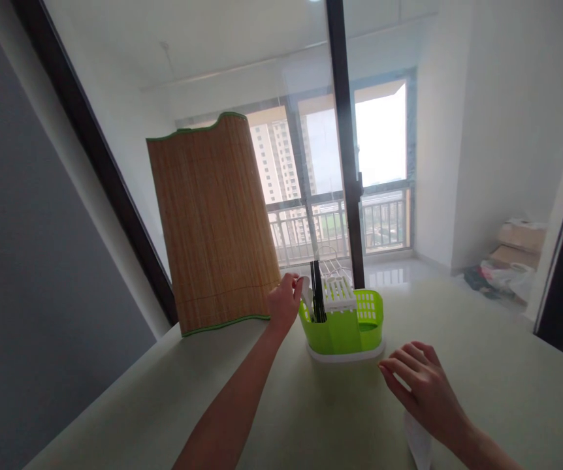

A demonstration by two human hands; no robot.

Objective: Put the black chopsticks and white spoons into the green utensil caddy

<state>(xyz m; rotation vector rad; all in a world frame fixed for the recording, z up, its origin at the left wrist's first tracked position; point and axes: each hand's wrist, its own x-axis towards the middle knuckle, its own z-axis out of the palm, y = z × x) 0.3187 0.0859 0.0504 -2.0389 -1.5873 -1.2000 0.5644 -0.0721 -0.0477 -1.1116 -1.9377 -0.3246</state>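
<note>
Spoon (305, 290) white, upright in left compartment of green holder (345, 326) on table (311, 405) | left hand (284, 301) fingers pinched narrow on spoon's top | black chopsticks (317, 294) just beside | right hand (421, 385) flat, fingers loosely spread, resting on white cloth (418, 440) near holder | bamboo mat (213, 222) standing left

- Home, high-rise apartment, sparsely furnished
- Pale countertop (340, 418) with green cutlery drainer (345, 326) holding chopsticks (317, 294): kitchen/dining spot
- Bamboo mat (213, 222) stands upright on the counter
- Glass sliding door (345, 143) onto enclosed balcony with railing (340, 225), residential towers outside
- Cardboard boxes (519, 245) and bags on the floor by the wall
</note>
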